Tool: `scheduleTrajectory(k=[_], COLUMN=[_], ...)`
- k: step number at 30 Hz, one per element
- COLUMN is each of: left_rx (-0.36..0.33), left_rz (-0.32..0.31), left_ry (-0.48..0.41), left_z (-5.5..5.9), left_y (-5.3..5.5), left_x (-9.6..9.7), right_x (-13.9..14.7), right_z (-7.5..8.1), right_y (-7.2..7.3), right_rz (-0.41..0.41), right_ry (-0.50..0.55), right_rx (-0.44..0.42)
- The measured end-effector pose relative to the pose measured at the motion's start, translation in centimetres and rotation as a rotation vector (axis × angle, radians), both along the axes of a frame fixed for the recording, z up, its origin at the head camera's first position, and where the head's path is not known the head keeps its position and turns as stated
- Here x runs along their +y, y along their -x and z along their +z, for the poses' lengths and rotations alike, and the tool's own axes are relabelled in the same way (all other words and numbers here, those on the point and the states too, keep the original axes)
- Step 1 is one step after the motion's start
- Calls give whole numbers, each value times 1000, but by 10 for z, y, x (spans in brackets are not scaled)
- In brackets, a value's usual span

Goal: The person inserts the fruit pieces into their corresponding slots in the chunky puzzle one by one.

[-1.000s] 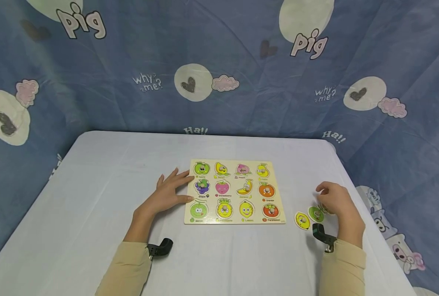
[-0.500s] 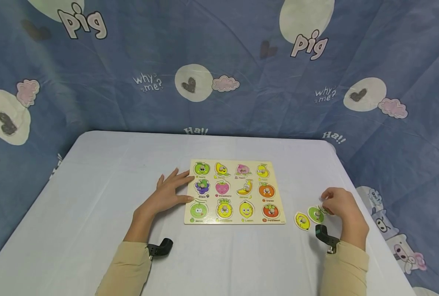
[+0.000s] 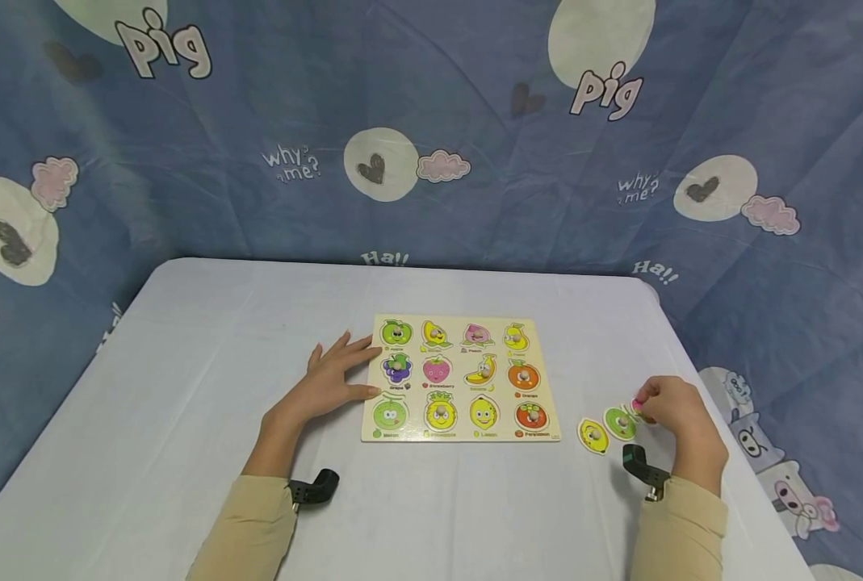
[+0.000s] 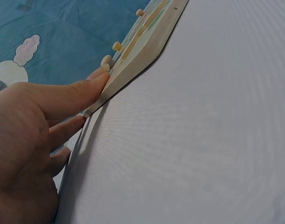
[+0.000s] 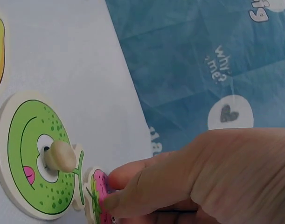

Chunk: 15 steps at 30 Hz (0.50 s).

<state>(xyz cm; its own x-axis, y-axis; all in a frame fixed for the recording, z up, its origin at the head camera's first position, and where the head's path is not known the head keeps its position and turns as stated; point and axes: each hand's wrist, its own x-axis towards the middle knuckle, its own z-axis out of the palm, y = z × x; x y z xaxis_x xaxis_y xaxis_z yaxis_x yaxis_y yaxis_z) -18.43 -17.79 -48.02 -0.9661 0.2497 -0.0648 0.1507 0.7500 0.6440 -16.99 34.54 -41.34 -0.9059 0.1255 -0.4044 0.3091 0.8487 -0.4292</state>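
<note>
On the table lies a wooden fruit peg puzzle board point(image 3: 461, 352); its melon, strawberry and lemon spots show no knob. Spread fingers of my left hand point(image 3: 325, 386) rest along its left edge; in the left wrist view the thumb touches the board's side point(image 4: 137, 63). At the right, my right hand point(image 3: 678, 407) pinches a pink strawberry puzzle piece point(image 5: 100, 196) with thumb and fingertips, which hide part of it. Beside it lies a green melon piece point(image 5: 37, 154) with a wooden knob, and left of that a yellow lemon piece point(image 3: 593, 436).
A white cloth covers the table point(image 3: 431, 508). Its right edge runs close by the right hand. A blue patterned curtain point(image 3: 431, 97) hangs behind and at the sides. Black wrist camera mounts point(image 3: 316, 488) stick out from both sleeves.
My right hand has shifted a little right and towards me, and the pink of the strawberry piece now shows at its fingertips. The left hand and the board stay put.
</note>
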Motion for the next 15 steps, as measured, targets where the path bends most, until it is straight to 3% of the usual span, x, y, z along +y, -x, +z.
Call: scheduleTrajectory(k=[15], left_rx=[10], left_rz=[-2], left_ry=[6], left_z=[-2], left_y=[0], left_x=[0], right_x=[4], right_z=[-5], right_y=[2], right_rz=[20], right_ry=[-42], right_rx=[52])
